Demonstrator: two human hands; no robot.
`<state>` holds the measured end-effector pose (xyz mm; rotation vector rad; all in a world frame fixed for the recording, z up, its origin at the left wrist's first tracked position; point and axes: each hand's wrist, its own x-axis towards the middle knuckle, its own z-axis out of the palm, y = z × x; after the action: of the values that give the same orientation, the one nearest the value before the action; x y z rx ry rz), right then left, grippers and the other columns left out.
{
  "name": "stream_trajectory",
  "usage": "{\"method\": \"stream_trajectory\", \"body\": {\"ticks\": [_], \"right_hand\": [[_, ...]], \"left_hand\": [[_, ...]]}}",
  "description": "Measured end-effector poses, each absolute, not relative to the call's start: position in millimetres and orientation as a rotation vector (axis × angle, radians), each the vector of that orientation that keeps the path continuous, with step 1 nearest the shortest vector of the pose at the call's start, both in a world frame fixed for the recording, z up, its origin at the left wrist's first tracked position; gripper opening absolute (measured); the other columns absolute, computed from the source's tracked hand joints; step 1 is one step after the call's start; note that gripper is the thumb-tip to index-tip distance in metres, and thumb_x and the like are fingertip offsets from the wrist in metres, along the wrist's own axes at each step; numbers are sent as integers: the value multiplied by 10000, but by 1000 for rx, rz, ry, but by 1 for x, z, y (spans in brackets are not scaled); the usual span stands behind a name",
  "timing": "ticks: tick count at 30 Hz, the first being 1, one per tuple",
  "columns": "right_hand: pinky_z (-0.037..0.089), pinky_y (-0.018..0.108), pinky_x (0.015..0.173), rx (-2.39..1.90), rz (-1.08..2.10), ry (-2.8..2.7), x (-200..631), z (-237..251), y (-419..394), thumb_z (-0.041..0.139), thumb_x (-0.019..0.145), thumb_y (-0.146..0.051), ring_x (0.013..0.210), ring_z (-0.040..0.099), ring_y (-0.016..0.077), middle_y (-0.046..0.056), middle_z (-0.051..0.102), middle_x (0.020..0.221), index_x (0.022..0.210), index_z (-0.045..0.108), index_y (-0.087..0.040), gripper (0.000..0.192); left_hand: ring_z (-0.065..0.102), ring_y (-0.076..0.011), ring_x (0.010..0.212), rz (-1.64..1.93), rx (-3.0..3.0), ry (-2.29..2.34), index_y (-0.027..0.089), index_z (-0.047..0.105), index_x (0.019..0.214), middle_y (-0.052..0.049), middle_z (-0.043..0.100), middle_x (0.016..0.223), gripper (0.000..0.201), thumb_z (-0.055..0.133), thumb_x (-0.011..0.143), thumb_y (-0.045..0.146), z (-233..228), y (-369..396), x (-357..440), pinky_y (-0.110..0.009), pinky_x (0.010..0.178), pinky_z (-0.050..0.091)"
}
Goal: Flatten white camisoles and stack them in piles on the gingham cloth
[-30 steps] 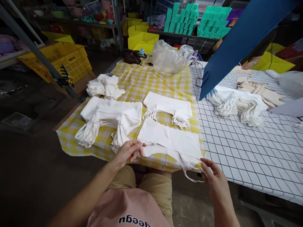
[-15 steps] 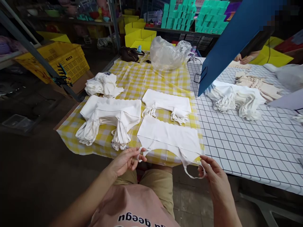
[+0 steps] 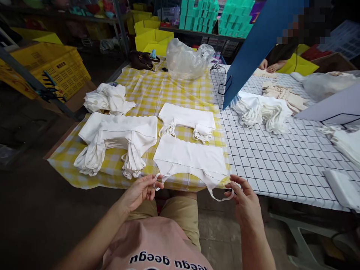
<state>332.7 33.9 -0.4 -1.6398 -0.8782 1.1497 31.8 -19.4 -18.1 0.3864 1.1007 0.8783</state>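
Observation:
A white strappy top (image 3: 191, 155) lies flat at the table's front edge, its two shoulder straps toward me. My left hand (image 3: 143, 190) is closed on its left strap, with the loop around a finger. On the other side, my right hand (image 3: 244, 193) holds the right strap loop between thumb and fingers. Just behind the top is a small pile of similar white tops (image 3: 187, 116) with straps hanging forward. A thicker stack of white tops (image 3: 120, 129) sits to the left, its straps bunched in two bundles.
A crumpled heap of white fabric (image 3: 108, 98) lies behind the left stack. A clear plastic bag (image 3: 185, 60) and a dark handbag (image 3: 142, 60) stand at the back. A blue panel (image 3: 250, 48) rises at the right, near more white garments (image 3: 261, 108). Beyond it, a co-worker's hands (image 3: 270, 66) touch beige fabric.
The view has turned a little to the right, so everything sits farther left. Both hands still hold the straps, and the top lies in about the same place on the table.

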Motion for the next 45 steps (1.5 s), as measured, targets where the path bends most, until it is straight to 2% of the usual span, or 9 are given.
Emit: {"method": "stream_trajectory", "body": {"ticks": [7,10,14,21,27,32,36,41,45], "right_hand": [[491,281,687,-1709,1382,-1504,338,5,36,595,655,-538,825,608,203,79,656,943,909,647,-197,428],[483,298,700,-1801,1169,-1594,351,-6,52,549,657,-533,849,610,220,95,658,949,874,649,-193,415],[463,327,687,-1960,825,-1570,364,-26,93,494,671,-469,776,610,223,107,662,944,892,638,-174,396],[408,316,660,-2235,499,-1638,338,-42,152,484,695,-396,793,588,231,109,647,878,943,607,-158,365],[350,283,538,-2171,561,-1624,329,-46,162,524,649,-389,588,511,186,22,564,602,625,488,-226,169],[315,255,482,-2073,603,-1594,330,-48,163,525,604,-314,486,419,134,-46,440,474,547,390,-234,167],[337,248,472,-1989,821,-1494,331,-38,159,586,577,-358,488,437,125,-56,467,486,598,477,-202,191],[445,295,593,-1615,1367,-1219,339,-11,155,711,512,-423,656,574,188,17,633,672,802,637,-137,414],[440,288,594,-1495,1294,-1217,344,26,169,767,478,-405,652,555,167,21,643,698,746,656,-147,388]], "left_hand": [[539,-81,427,422,1003,1482,136,596,1055,-68,670,892,407,481,779,411,-11,-16,26,-204,426,385],[581,-113,522,362,1326,1775,156,600,1080,-50,679,878,364,440,805,333,-3,3,23,-222,530,427],[629,-180,842,307,1595,2028,157,579,1118,-74,673,966,339,431,830,256,1,45,27,-245,721,444],[636,-292,861,159,1676,2301,25,551,1056,-214,656,900,314,419,853,225,-20,112,55,-342,695,471],[625,-362,869,270,1584,2328,-39,514,1074,-276,635,857,337,436,839,189,-30,139,56,-399,689,473],[619,-324,884,308,1643,2318,39,542,1064,-244,606,976,283,452,828,167,-30,140,55,-369,712,466],[615,-284,883,376,1729,2261,79,567,978,-212,585,1038,217,443,816,153,-27,134,54,-337,715,452],[606,-185,554,551,1544,2100,163,547,764,-34,598,584,124,469,799,254,-6,129,42,-255,548,414],[521,-119,392,840,1479,1875,185,488,660,58,470,401,140,491,768,274,30,140,29,-198,466,373]]}}
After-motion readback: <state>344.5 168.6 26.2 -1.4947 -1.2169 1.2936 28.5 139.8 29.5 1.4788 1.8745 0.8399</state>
